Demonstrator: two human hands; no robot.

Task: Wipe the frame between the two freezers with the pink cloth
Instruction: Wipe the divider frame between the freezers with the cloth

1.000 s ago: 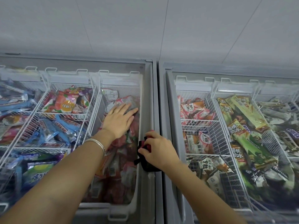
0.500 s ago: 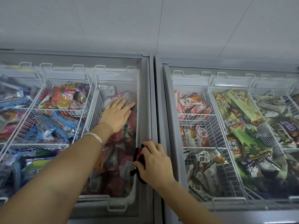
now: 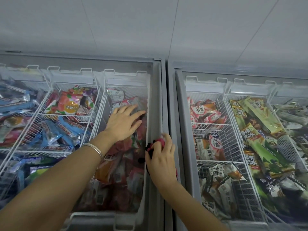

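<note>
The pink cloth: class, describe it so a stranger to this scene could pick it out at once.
Two chest freezers stand side by side; find the grey frame between them. About halfway along it the right hand presses down a bunched pink cloth. It is the only soft fabric here, pink and dark, unlike the shiny wrapped ice creams under glass on both sides.

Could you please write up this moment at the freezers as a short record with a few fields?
setting: two chest freezers side by side, glass lids, wire baskets of wrapped ice creams inside
frame: grey frame between the freezers, running away from the camera
right hand: right hand on the frame, closed on the pink cloth
left hand: left hand spread flat on the left freezer's glass lid
wrist: silver bangle on the left wrist
task state: cloth pressed to the near half of the frame
</note>
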